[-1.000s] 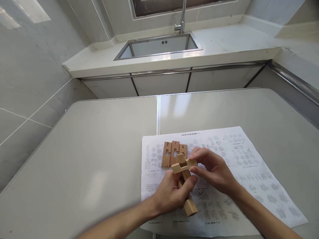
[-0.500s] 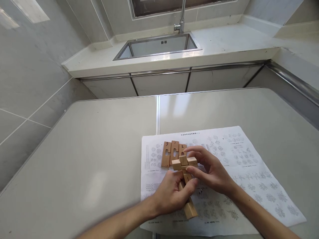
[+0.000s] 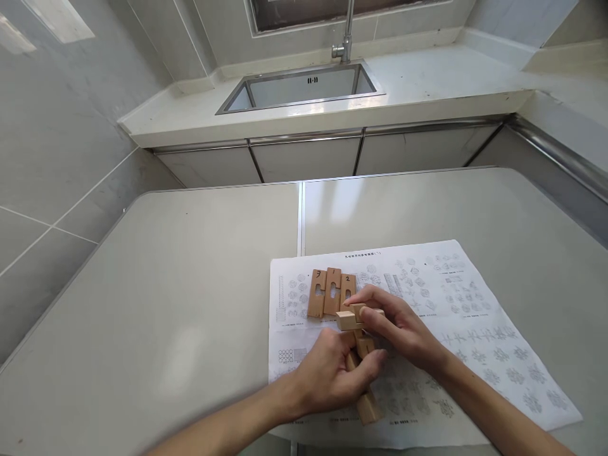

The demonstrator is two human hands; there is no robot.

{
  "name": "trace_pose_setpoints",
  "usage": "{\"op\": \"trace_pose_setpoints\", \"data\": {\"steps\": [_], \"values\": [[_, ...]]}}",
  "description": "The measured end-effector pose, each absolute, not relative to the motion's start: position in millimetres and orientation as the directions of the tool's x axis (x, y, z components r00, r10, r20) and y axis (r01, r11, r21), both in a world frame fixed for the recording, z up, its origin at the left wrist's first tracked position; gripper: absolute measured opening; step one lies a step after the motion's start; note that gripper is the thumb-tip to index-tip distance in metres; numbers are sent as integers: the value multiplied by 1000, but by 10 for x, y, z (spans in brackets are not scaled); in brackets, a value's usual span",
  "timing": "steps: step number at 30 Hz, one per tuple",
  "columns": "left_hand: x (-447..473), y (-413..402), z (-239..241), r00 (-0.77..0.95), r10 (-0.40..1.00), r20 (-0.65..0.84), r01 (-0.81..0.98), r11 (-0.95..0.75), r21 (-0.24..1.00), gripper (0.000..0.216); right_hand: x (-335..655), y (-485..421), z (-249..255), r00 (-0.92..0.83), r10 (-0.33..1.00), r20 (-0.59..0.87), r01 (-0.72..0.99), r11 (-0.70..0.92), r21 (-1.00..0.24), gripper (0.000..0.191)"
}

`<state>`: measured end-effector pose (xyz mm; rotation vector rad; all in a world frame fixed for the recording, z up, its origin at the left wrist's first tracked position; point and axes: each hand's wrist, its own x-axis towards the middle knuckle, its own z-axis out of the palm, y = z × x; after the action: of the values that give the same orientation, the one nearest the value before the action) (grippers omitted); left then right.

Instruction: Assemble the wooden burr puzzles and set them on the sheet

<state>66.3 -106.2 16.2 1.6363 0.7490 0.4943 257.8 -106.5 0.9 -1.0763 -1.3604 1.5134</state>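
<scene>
My left hand point(image 3: 327, 373) is wrapped round a long wooden puzzle bar point(image 3: 368, 402) that points toward me, its near end sticking out below the fingers. My right hand point(image 3: 403, 332) pinches a shorter wooden cross piece point(image 3: 349, 318) set across the far end of that bar. Both hands hover low over a printed instruction sheet point(image 3: 475, 329). Just beyond the hands, three notched wooden pieces point(image 3: 331, 292) marked 3, 1 and 2 lie side by side on the sheet.
The sheet lies on a grey table point(image 3: 166, 304) with a seam down its middle. Behind the table runs a white counter point(image 3: 427, 82) with a steel sink point(image 3: 304, 85) and tap point(image 3: 346, 38). Tiled floor shows at the left.
The held wooden assembly has come down closer to the sheet and toward me. My right hand has closed further over the cross piece, covering more of it.
</scene>
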Motion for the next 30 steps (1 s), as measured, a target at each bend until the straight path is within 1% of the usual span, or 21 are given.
{"op": "trace_pose_setpoints", "data": {"steps": [4,9,14,20,25,30], "values": [[663,-1064,166,703,703,-109,213,-61,975,18,2594,-1048,30,-346,931,-116,-68,-148,-987,35],[663,-1055,163,721,686,-95,193,-68,979,13,2611,-1013,79,-431,887,-167,-136,-247,-960,37],[669,-1058,166,700,703,-125,208,-32,978,16,2597,-1015,81,-388,905,-174,-92,-226,-970,39],[661,-1060,189,708,690,-153,217,-6,976,21,2594,-1003,123,-413,891,-187,-90,-244,-965,41],[677,-1044,221,705,700,-117,209,-47,977,23,2600,-998,138,-418,882,-215,-105,-282,-954,42],[684,-1041,225,703,701,-121,207,-39,977,23,2600,-1000,120,-429,874,-229,-101,-298,-949,40]]}}
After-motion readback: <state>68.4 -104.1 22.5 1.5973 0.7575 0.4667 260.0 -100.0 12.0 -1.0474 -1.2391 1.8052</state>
